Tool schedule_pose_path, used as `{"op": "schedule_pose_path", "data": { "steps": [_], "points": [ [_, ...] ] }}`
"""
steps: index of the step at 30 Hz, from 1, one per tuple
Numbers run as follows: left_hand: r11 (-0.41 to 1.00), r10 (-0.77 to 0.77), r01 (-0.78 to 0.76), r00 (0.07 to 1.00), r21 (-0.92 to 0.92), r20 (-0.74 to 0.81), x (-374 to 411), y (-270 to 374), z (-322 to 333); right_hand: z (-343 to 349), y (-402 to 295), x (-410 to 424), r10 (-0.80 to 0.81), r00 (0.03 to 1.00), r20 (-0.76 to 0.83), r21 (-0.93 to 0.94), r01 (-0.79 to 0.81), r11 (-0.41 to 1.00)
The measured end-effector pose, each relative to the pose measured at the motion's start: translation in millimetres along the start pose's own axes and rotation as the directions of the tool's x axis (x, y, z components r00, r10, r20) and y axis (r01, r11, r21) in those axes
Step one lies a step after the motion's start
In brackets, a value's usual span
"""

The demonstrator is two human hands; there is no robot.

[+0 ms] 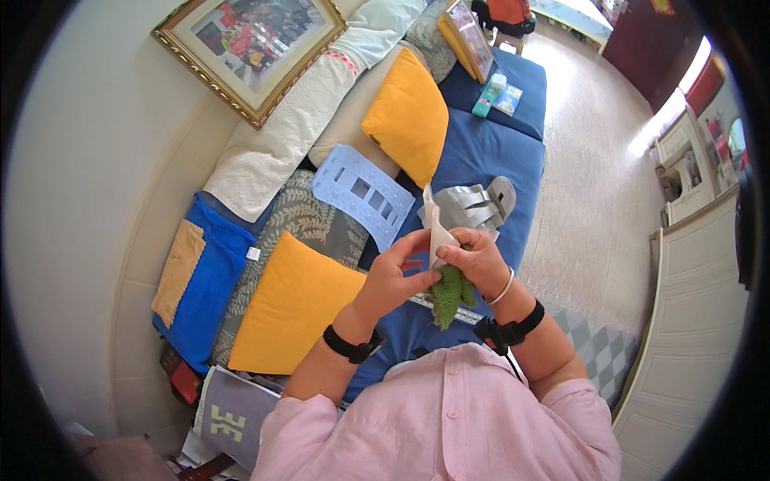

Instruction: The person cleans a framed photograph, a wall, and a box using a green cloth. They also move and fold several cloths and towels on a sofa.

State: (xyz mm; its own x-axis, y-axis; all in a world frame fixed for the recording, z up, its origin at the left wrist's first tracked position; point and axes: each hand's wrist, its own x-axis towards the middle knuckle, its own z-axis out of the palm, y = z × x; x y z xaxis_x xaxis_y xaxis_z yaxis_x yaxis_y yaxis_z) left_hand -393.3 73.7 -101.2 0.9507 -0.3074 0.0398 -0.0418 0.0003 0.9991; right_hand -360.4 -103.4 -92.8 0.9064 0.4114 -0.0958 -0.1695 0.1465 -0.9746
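Observation:
In front of my chest I hold a thin white object (441,237), seen almost edge-on; what it is I cannot tell. My left hand (400,273) is at its left side, fingers along its edge and thumb at its lower end by a green cloth (448,297). My right hand (479,261) grips the white object together with the green cloth, which hangs down below the fingers. Just beyond the hands, a grey strapped item (469,207) lies on the blue sofa seat (490,144). A light-blue perforated plastic panel (367,195) rests to the left of it.
Yellow cushions (412,117) lie on the sofa. At left, a tan cloth (180,273) sits on a blue cloth (207,270). A gold-framed picture (252,51) is at the upper left. A teal box (488,96) lies at the far end. White cabinets (680,318) stand at right.

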Motion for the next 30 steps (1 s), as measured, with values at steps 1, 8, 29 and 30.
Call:
{"op": "schedule_pose_path", "data": {
  "steps": [1, 8, 29, 30],
  "points": [
    [0.993, -0.026, 0.027, 1.0, -0.116, 0.015, -0.6, -2.4, 2.4, -2.3, 1.6, 0.2, 0.002, 0.999, 0.032, 0.01, -0.002, 1.0],
    [0.914, -0.237, 0.155, 0.954, -0.374, -0.183, 2.4, -16.1, -3.6, -5.9, 6.1, 1.0, -0.012, 0.99, 0.137, -0.004, 0.013, 1.0],
    [0.956, -0.077, -0.09, 0.842, -0.28, -0.533, -26.2, -24.7, -75.4, -21.8, 17.1, 11.2, 0.035, 0.999, -0.005, -0.005, -0.035, 0.999],
    [0.98, 0.035, -0.131, 0.854, -0.15, -0.52, -26.5, -26.8, -71.2, -15.9, 17.6, 11.4, 0.008, 1.0, 0.016, -0.019, -0.008, 1.0]
  ]
}}
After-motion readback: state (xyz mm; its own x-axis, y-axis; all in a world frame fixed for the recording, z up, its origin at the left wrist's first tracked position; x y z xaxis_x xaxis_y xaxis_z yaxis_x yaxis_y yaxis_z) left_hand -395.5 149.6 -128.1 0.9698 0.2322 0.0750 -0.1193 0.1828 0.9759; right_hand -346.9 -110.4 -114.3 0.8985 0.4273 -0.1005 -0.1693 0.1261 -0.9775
